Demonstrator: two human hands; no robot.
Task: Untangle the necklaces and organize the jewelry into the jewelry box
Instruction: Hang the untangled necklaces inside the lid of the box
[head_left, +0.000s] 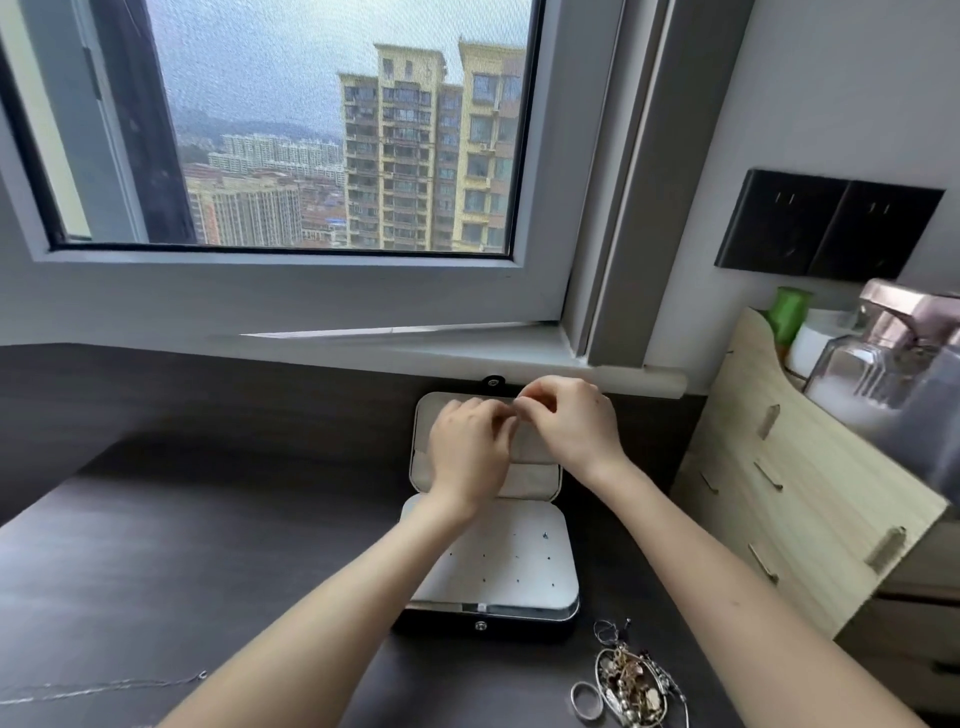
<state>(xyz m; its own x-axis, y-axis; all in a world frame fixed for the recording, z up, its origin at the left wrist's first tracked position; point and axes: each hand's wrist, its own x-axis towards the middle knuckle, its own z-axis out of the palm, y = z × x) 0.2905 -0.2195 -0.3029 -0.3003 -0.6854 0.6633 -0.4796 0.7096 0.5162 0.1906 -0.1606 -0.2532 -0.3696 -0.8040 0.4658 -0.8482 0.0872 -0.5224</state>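
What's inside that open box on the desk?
The box shows a white dotted panel in its near half and beige lining in the far one. The left hand and right hand cover most of that lining, so anything there is hidden.

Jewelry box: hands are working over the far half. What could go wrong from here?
1. The left hand and right hand pinch together over the jewelry box. Whatever they hold is too small to see, so a slip could lose it.
2. The tangled pile and thin chain lie near the forearms, so a withdrawing arm might snag or drag them.
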